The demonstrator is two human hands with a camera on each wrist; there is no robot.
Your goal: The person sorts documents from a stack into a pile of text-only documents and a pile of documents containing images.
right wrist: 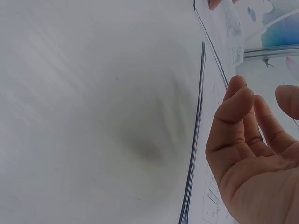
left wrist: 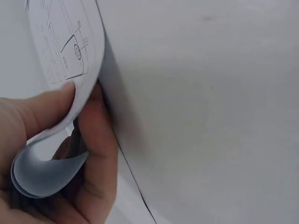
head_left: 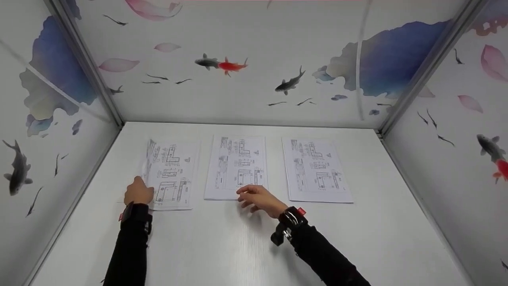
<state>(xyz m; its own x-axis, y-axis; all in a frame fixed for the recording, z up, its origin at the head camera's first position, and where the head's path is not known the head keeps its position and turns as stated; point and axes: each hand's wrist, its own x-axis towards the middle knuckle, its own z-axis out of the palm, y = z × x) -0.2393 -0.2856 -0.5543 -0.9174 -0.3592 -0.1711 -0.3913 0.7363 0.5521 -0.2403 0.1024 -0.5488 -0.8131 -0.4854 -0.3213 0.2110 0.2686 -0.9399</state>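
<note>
Three stacks of paper printed with technical drawings lie side by side on a white table. At the left stack (head_left: 174, 174), my left hand (head_left: 139, 191) pinches the left edge of the sheets between thumb and fingers. In the left wrist view the pinched sheets (left wrist: 88, 42) bend upward, and a corner curls back inside the hand. My right hand (head_left: 260, 200) hovers over the near edge of the middle stack (head_left: 222, 171), its fingers loosely bent with nothing between them. The right stack (head_left: 321, 171) lies flat, apart from both hands.
White wall panels printed with fish and petals stand at the back (head_left: 238, 99), left (head_left: 71, 135) and right (head_left: 444, 159) of the table (head_left: 222, 246). Metal posts (head_left: 87, 59) run up the corners.
</note>
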